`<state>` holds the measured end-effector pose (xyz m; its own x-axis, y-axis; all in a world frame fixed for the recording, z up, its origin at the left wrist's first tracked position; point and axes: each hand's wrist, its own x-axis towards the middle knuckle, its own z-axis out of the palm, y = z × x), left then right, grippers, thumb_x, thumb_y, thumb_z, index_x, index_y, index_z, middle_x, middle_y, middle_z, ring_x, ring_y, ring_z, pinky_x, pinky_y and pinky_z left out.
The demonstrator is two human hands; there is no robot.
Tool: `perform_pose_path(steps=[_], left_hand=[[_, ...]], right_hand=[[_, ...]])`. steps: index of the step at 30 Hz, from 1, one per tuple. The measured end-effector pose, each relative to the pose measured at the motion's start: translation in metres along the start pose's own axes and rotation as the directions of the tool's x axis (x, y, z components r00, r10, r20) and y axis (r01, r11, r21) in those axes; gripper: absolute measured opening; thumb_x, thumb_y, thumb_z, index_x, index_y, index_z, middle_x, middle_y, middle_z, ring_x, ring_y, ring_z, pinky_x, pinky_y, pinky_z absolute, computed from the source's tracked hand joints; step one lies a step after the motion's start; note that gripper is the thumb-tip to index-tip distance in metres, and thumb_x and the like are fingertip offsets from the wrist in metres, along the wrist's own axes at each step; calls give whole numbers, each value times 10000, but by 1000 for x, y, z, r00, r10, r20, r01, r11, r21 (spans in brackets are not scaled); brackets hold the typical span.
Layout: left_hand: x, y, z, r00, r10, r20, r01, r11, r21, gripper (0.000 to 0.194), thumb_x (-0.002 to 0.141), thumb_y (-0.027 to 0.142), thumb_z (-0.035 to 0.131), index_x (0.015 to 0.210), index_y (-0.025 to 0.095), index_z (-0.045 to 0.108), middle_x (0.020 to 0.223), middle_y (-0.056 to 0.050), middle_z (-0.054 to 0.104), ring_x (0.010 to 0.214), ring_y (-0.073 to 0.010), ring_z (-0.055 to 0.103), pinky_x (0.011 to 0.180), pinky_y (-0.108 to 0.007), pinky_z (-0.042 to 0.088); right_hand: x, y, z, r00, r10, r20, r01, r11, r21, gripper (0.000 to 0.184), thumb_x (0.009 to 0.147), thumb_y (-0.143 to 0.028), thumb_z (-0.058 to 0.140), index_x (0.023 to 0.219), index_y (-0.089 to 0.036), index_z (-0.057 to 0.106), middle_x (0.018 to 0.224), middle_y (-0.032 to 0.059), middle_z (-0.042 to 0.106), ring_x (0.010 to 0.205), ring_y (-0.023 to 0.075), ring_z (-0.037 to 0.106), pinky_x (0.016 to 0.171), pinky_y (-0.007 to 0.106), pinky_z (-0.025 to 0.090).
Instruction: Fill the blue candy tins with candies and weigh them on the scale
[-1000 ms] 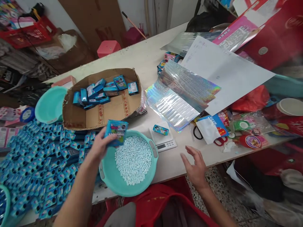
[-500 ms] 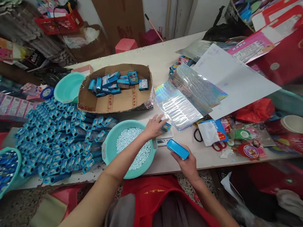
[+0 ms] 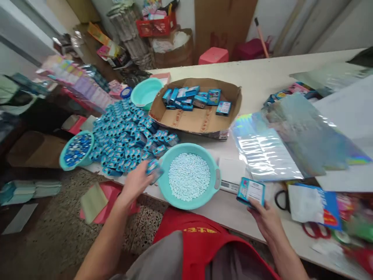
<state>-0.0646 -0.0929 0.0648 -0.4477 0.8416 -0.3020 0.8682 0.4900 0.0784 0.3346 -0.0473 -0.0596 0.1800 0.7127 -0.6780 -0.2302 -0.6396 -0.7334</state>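
My left hand point(image 3: 136, 182) is closed on a small blue candy box point(image 3: 155, 170), slightly blurred, at the left rim of a turquoise basin point(image 3: 217, 179). Small white candies point(image 3: 189, 177) fill the bottom of that basin. To the left spreads a dense pile of the same small blue boxes point(image 3: 125, 134), many with dark open ends. My right hand point(image 3: 264, 219) grips another blue candy box point(image 3: 251, 191) by its lower edge, with a white printed panel facing up. Between the basin and this box lies a flat white scale point(image 3: 231, 171), partly covered by the box.
Behind the basin stands a cardboard tray point(image 3: 189, 118) holding several blue boxes. A turquoise bowl point(image 3: 145, 91) and a basin of blue wrapped pieces point(image 3: 77, 149) are at left. Shiny sticker sheets point(image 3: 262, 147), red-handled scissors point(image 3: 316, 230) and a white sheet point(image 3: 346, 112) lie at right.
The view has turned left. My left hand has moved from the scale to beside the pile and now holds a box. The box in my right hand has been turned, showing its printed face.
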Motion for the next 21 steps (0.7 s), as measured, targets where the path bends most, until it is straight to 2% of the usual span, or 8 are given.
perform_pose_path(steps=[3,5,7,10,13,15,18,21], left_hand=[[-5,-52,52,969,-226,104,213,969,121,364,809,470,470,1055,205,510,990,-110,626,914,-335,610,708,-383,449],[1,-65,93,952,-293,89,286,955,83,383,825,453,441,1084,177,497,1043,-147,600,954,-349,597,718,-405,458],[9,-66,126,946,-324,-12,323,946,-23,430,842,425,426,1152,131,464,1118,-190,555,1039,-351,562,765,-420,461],[18,-59,152,908,-366,-204,325,922,-208,503,843,404,460,1237,96,405,1183,-211,503,1160,-343,481,867,-436,442],[15,-55,156,869,-417,-264,333,890,-310,572,831,394,514,1294,94,365,1210,-220,465,1171,-341,465,898,-453,432],[5,-53,153,850,-418,-319,323,894,-310,597,832,398,524,1311,83,357,1221,-230,448,1181,-344,453,935,-470,409],[-10,-39,149,839,-301,-454,182,940,-288,500,870,399,469,1267,99,413,1214,-206,472,1217,-318,419,1019,-468,342],[-6,-7,151,919,17,-395,-143,946,-290,361,898,363,429,1181,148,494,1171,-151,530,1170,-259,463,1020,-404,356]], right_hand=[[5,-8,4,999,4,54,-1,998,-60,370,530,-390,774,806,-173,661,836,69,711,671,199,645,451,251,510],[7,-13,7,996,35,80,-29,997,-77,344,548,-391,761,792,-170,664,784,66,709,618,188,633,443,261,504],[7,-17,10,992,72,105,-62,994,-95,349,550,-381,766,809,-168,667,775,65,708,602,181,626,452,265,499],[2,-18,8,991,90,104,-76,989,-127,426,512,-369,789,870,-180,657,830,59,710,624,174,625,473,257,477],[-1,-18,-6,999,32,24,-24,957,-288,465,464,-401,779,844,-170,643,791,62,703,598,182,604,475,267,437],[0,-19,-21,997,-75,-6,61,853,-519,436,473,-431,737,807,-168,642,721,59,688,596,206,594,501,294,429],[2,-18,-38,969,-240,65,185,518,-835,464,518,-453,663,893,-179,653,730,67,680,651,259,602,546,332,422],[3,-7,-37,945,-294,147,217,224,-950,529,565,-502,627,986,-182,635,811,102,676,688,293,602,541,347,403]])
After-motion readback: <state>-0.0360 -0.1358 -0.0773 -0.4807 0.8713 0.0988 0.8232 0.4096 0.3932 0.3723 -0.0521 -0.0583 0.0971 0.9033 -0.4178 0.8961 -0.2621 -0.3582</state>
